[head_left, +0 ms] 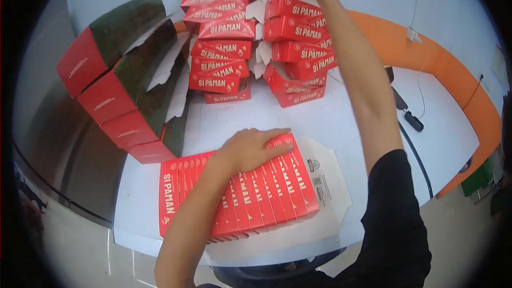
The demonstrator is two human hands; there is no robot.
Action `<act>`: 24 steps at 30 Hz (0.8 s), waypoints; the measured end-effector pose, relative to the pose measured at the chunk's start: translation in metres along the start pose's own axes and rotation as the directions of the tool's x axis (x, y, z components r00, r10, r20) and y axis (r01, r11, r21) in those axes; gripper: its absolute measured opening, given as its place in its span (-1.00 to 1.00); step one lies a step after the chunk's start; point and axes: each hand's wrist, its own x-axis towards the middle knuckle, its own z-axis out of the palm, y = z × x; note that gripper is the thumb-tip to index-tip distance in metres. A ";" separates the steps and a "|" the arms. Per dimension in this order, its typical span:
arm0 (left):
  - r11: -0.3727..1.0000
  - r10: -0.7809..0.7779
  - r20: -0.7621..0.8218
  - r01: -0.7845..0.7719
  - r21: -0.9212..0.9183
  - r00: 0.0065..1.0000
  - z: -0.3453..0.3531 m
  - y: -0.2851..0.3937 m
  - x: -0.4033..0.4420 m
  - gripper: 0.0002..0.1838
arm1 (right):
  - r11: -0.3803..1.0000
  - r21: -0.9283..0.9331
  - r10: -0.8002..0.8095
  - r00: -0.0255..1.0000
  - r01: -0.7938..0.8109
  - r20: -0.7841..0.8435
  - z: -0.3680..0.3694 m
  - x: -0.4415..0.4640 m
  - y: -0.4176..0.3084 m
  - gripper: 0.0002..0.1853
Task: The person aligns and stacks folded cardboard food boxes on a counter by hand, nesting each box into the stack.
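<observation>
White table (448, 128) bearing red boxes (261, 197)

Legend "SI PAMAN", white on red: carton row (256, 197), 6 o'clock; carton stack (221, 31), 11 o'clock; second stack (296, 29), 1 o'clock. Large boxes (113, 100), 10 o'clock, and white flap (329, 184), 4 o'clock: print too small to read.

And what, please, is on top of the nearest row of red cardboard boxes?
The bare left hand rests on the row of red cardboard boxes; surfaces beneath it and the forearm are hidden.
</observation>
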 end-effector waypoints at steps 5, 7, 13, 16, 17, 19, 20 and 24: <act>0.990 0.140 -0.067 -0.141 -0.012 0.988 0.007 -0.013 0.003 -0.43 | 0.952 -0.207 -0.231 0.973 0.227 0.007 -0.069 -0.062 -0.061 -0.64; 0.986 0.164 -0.079 -0.165 0.001 0.983 0.008 -0.017 0.003 -0.44 | 0.956 -0.293 0.109 0.939 -0.009 0.327 -0.115 -0.128 -0.115 -0.65; 0.991 0.120 -0.053 -0.123 -0.051 0.991 0.009 -0.019 0.008 -0.47 | 0.909 -0.340 0.415 0.590 -0.241 0.692 -0.171 -0.307 -0.100 -0.49; 0.995 0.081 -0.038 -0.083 -0.060 0.996 0.009 -0.015 0.006 -0.48 | 0.870 -0.270 0.463 0.496 -0.413 0.734 -0.157 -0.357 -0.090 -0.51; 0.996 0.052 -0.037 -0.054 -0.068 0.998 0.008 -0.012 0.005 -0.48 | 0.861 -0.252 0.467 0.490 -0.441 0.736 -0.150 -0.364 -0.089 -0.50; 0.997 0.037 -0.056 -0.040 -0.059 0.998 0.006 -0.010 0.003 -0.48 | 0.812 -0.268 0.511 0.409 -0.519 0.756 -0.146 -0.358 -0.105 -0.47; 0.998 0.053 -0.071 -0.056 -0.042 0.996 0.008 -0.013 0.004 -0.48 | 0.765 -0.305 0.550 0.329 -0.567 0.767 -0.150 -0.348 -0.123 -0.47; 0.997 0.069 -0.086 -0.070 -0.017 0.994 0.010 -0.016 0.006 -0.48 | 0.745 -0.304 0.534 0.257 -0.594 0.805 -0.149 -0.347 -0.127 -0.48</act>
